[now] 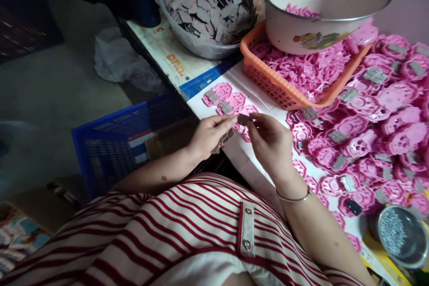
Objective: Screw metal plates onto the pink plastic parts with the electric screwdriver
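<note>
My left hand [214, 132] is closed around several flat grey-brown rectangular pieces [221, 142], which stick out below its fingers. Between the fingertips of both hands is one dark flat rectangular piece [244, 119]; my right hand [271, 140] pinches its right end. Just beyond the hands, on the white table surface, lie pink plastic parts [233, 102], a few bearing grey rectangles. The hands partly cover the nearest of these parts.
A clear tub [204, 49] holds many flat grey pieces. An orange basket [268, 85] of small pink bits supports an enamel basin [311, 35]. Pink parts [365, 138] pile up on the right, near a metal bowl [412, 250] of screws. A blue crate [110, 123] stands at left.
</note>
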The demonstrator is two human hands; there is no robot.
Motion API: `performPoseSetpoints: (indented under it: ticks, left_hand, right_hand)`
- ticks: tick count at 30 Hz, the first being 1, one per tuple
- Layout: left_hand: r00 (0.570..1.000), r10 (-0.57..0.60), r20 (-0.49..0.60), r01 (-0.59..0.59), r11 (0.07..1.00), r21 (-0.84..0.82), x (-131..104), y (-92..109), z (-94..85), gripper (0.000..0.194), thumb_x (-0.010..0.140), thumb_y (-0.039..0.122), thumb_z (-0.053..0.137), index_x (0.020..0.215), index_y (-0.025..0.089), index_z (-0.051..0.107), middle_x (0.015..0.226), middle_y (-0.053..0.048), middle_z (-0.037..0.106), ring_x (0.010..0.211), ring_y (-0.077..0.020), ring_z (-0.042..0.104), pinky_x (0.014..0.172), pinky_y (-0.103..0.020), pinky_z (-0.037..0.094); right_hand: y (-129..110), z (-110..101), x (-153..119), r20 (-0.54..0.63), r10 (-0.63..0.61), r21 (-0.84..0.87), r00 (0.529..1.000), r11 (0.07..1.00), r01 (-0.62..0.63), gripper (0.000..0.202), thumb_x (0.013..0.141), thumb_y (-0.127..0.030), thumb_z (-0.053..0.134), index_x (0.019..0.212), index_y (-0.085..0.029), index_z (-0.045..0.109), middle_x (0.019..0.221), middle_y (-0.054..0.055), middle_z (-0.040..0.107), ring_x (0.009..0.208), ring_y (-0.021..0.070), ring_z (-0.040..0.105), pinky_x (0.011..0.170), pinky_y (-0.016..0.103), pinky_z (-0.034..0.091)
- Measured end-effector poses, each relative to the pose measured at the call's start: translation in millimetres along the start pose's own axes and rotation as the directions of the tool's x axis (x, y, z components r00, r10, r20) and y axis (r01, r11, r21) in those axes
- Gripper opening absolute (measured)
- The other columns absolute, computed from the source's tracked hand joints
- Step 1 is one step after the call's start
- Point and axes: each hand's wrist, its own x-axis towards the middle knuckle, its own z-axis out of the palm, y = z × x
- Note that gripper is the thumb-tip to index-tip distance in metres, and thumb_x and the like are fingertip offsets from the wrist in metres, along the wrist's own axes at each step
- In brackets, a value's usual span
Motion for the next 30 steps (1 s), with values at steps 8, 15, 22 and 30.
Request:
performPoseSetpoints:
  ticks: [8, 15, 22, 30]
  left_hand:
    - [0.982, -0.081, 0.170, 0.078, 0.997, 0.024, -5, -1, 1.6, 0.038, 0.073, 0.050, 0.082, 0.067, 0.016, 0.067, 0.048, 0.006, 0.050, 0.036, -0.0036, 0.040, 0.033, -0.016, 0.027]
    - [0.995, -0.064, 0.071, 0.065, 0.998, -0.007, -2, -2, 2.4, 0.035, 0.077, 0.044, 0.079, 0.064, 0.017, 0.063, 0.048, 0.007, 0.049, 0.033, -0.0025, 0.039, 0.031, -0.016, 0.024]
    - [0.997, -0.064, 0.041, 0.065, 0.998, -0.018, 0, -1, -1.1, 0.033, 0.075, 0.043, 0.082, 0.068, 0.016, 0.066, 0.050, 0.007, 0.051, 0.036, -0.0019, 0.041, 0.033, -0.015, 0.025]
    - [0.991, -0.133, -0.035, 0.128, 0.985, -0.114, 7, 8, -8.8, 0.036, 0.081, 0.049, 0.077, 0.092, 0.016, 0.070, 0.058, 0.007, 0.056, 0.035, -0.0022, 0.044, 0.032, -0.013, 0.026]
  right_hand:
    - [-11, 0, 1, 0.199, 0.017, 0.038, 0.980, 0.999, -0.025, 0.044, 0.089, -0.056, 0.058, 0.113, -0.020, 0.066, 0.077, 0.002, 0.064, 0.062, 0.0108, 0.056, 0.057, 0.026, 0.048]
    - [-7, -10, 9, 0.190, 0.155, 0.050, 0.970, 0.985, -0.167, 0.043, 0.074, -0.058, 0.075, 0.082, -0.016, 0.068, 0.061, -0.001, 0.057, 0.054, 0.0071, 0.044, 0.046, 0.022, 0.034]
    - [-7, -9, 21, 0.186, 0.224, 0.068, 0.957, 0.968, -0.240, 0.046, 0.071, -0.058, 0.075, 0.081, -0.014, 0.069, 0.062, 0.001, 0.062, 0.050, 0.0081, 0.050, 0.045, 0.023, 0.040]
    - [13, -1, 37, 0.026, 0.229, -0.093, 0.973, 0.970, -0.226, 0.023, 0.071, -0.036, 0.072, 0.071, -0.014, 0.067, 0.056, -0.001, 0.059, 0.047, 0.0067, 0.043, 0.047, 0.023, 0.033]
